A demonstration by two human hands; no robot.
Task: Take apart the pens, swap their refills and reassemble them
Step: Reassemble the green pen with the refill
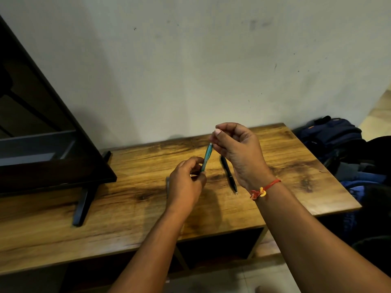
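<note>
Mid-frame, the teal pen (207,157) is gripped low down by the curled fingers of the left hand (186,185) and pinched at its top by the right hand (237,151), with the black pen (229,175) seen lying flat on the table (296,176) just right of it.
</note>
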